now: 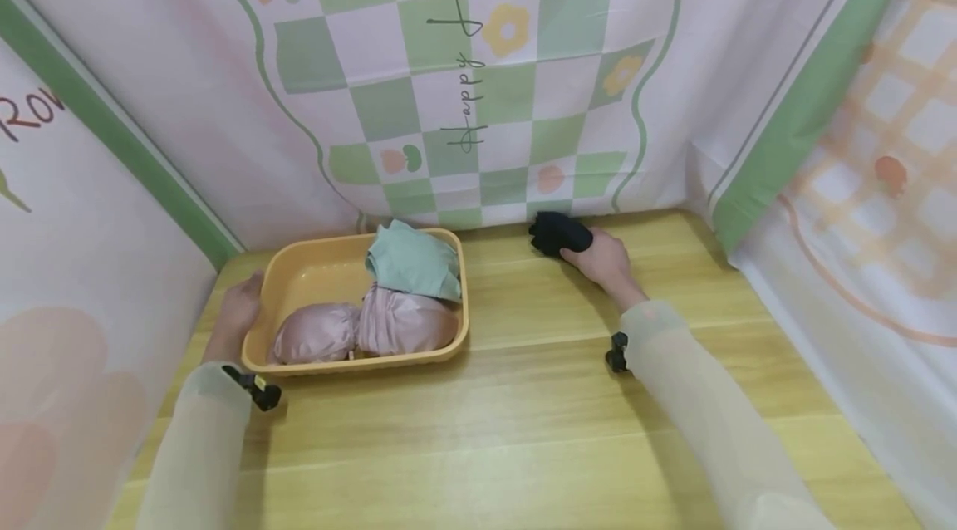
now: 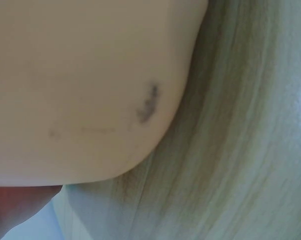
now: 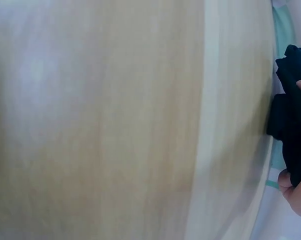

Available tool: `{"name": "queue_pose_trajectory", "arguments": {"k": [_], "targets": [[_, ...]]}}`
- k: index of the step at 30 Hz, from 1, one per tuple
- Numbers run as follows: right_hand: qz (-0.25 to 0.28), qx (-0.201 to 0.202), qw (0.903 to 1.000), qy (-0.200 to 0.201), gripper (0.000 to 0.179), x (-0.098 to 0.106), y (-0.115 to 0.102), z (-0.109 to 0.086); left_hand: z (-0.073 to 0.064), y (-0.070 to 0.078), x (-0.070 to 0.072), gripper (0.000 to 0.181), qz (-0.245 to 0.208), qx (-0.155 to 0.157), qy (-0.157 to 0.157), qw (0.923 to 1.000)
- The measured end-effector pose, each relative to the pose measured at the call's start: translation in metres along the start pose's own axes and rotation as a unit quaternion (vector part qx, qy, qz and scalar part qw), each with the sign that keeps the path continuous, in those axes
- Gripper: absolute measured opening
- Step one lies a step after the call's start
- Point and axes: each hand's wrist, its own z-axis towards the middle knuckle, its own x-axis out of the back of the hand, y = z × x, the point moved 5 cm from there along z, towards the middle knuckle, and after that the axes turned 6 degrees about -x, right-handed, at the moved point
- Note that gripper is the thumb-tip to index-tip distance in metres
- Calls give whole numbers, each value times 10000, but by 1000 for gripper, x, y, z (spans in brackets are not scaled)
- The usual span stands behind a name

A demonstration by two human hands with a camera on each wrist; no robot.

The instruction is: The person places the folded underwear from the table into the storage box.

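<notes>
A yellow plastic basket (image 1: pixel 351 365) stands at the left of the wooden table; its outer wall (image 2: pixel 90 90) fills much of the left wrist view. My left hand (image 1: pixel 238 310) grips the basket's left side, though most of the fingers are hidden. Inside lie two shiny pink fabric bundles (image 1: pixel 409 322) along the near side and a folded mint-green cloth (image 1: pixel 414 260) at the far right corner. Near the table's back edge, my right hand (image 1: pixel 604 260) holds a bundled black cloth (image 1: pixel 559 234). In the right wrist view, fingers wrap around this black cloth (image 3: pixel 298 110).
A wood-grain tabletop (image 1: pixel 486 439) extends in front of and to the right of the basket. Behind it hangs a green-and-white checked curtain (image 1: pixel 478 98). Patterned fabric also hangs at the left (image 1: pixel 67 281) and right (image 1: pixel 860 223) sides.
</notes>
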Motion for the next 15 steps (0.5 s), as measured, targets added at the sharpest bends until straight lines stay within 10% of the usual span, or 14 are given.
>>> {"name": "queue_pose_trajectory", "arguments": {"k": [15], "targets": [[283, 289, 9987, 296, 66, 9, -23, -10, -1, 3, 1, 74, 237, -67, 44, 9997]]}}
